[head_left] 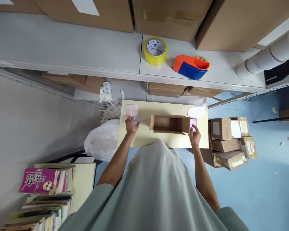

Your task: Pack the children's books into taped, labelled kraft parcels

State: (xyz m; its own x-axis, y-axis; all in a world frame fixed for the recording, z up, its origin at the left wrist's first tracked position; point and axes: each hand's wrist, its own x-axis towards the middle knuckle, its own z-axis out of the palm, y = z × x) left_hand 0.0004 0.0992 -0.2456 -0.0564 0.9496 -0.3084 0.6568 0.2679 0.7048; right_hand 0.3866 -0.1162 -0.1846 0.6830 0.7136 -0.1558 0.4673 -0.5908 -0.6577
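Observation:
A yellow-cream table (168,142) is in front of me. My left hand (132,125) rests on the lower edge of a pale pink-and-blue book (132,111), fingers on the cover and thumb apart. The book lies flat. My right hand (195,136) is over a phone (193,122) with a lit pink screen, fingers partly bent and apart, a fingertip at the glass. Between my hands sits a cardboard box (168,131) with its top flaps up; the inside that shows is bare cardboard. White paper slips (196,111) lie above the phone.
A grey shelf (98,48) bears large cartons (170,19), yellow tape (155,59), an orange-and-blue tape dispenser (191,67) and white rolls (262,64). Packed parcels (225,146) are piled at right. A white plastic bag (102,141) and stacked books (43,205) are at left.

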